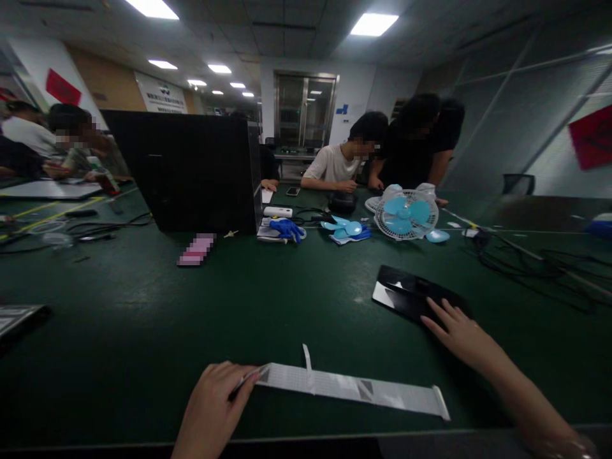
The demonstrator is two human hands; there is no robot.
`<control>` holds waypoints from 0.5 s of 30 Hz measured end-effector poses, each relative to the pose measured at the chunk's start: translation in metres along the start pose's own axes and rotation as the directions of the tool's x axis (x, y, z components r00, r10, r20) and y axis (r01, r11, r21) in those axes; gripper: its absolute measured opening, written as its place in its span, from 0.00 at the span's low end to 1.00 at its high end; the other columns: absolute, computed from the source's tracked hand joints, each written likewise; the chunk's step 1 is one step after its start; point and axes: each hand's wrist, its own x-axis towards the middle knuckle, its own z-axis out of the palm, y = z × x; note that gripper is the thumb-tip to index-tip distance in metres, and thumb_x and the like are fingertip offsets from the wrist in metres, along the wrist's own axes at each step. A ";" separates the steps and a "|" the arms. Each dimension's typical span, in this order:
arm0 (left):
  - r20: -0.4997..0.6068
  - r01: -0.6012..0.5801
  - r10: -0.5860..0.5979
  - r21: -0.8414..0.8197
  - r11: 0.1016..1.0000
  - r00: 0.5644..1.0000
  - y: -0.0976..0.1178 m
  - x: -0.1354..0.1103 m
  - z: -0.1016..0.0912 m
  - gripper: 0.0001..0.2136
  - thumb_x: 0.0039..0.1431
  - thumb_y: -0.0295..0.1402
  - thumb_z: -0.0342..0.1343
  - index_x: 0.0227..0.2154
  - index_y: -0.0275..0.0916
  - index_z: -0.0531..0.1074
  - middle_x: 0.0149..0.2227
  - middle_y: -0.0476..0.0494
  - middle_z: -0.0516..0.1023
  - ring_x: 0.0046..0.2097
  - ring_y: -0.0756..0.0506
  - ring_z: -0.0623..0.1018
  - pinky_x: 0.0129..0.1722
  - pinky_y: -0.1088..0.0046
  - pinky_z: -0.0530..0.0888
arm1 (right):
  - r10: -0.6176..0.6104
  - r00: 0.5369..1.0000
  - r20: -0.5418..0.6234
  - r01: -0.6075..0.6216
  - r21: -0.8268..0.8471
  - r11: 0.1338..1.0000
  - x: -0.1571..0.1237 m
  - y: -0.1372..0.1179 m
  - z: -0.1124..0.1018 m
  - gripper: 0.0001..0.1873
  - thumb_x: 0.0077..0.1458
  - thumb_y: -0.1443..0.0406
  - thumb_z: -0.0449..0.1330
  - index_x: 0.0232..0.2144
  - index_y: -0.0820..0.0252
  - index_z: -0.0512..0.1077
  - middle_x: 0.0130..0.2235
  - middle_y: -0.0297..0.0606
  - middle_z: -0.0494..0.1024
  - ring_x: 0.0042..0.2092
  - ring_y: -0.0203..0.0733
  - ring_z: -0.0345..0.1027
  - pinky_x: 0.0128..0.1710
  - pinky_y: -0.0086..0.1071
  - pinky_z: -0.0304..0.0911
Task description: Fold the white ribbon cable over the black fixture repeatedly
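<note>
A long pale flat strip (354,387), like a ribbon cable, lies along the near edge of the dark green table (191,312). My left hand (217,398) pinches its left end, fingers closed. A small tab sticks up from the strip near its middle. My right hand (459,331) reaches forward with fingers stretched out, resting on the near side of a glossy black flat panel (406,290). Nothing is held in that hand.
A black computer case (191,172) stands at the back left. A light blue fan (406,213), loose fan blades (347,228) and blue gloves (287,228) lie mid-table. Cables (535,261) run at right. Two people (382,156) sit opposite, others at far left.
</note>
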 end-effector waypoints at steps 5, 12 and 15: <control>-0.008 -0.030 0.030 -0.009 1.000 1.000 -0.001 -0.002 -0.002 0.14 0.67 0.42 0.49 0.41 0.46 0.79 0.38 0.45 0.82 0.39 0.43 0.78 0.41 0.64 0.72 | -0.239 0.971 0.017 0.237 0.076 0.968 -0.029 -0.104 -0.026 0.41 0.61 0.41 0.39 0.68 0.55 0.50 0.69 0.45 0.48 0.68 0.56 0.42 0.64 0.50 0.48; 0.000 -0.042 0.042 -0.007 0.999 0.999 0.001 -0.004 -0.005 0.13 0.67 0.39 0.50 0.40 0.45 0.79 0.39 0.46 0.83 0.39 0.44 0.79 0.41 0.64 0.71 | -0.483 0.875 -0.003 0.477 0.172 0.862 -0.061 -0.188 -0.050 0.38 0.62 0.41 0.43 0.68 0.50 0.51 0.69 0.43 0.51 0.67 0.56 0.46 0.61 0.53 0.55; -0.016 -0.039 0.039 -0.002 0.999 0.999 0.001 -0.004 -0.004 0.12 0.66 0.39 0.50 0.39 0.44 0.80 0.39 0.45 0.83 0.38 0.43 0.79 0.41 0.64 0.71 | -0.584 0.811 -0.038 0.574 0.246 0.781 -0.069 -0.196 -0.055 0.36 0.64 0.45 0.44 0.68 0.52 0.51 0.69 0.42 0.51 0.68 0.54 0.46 0.62 0.52 0.54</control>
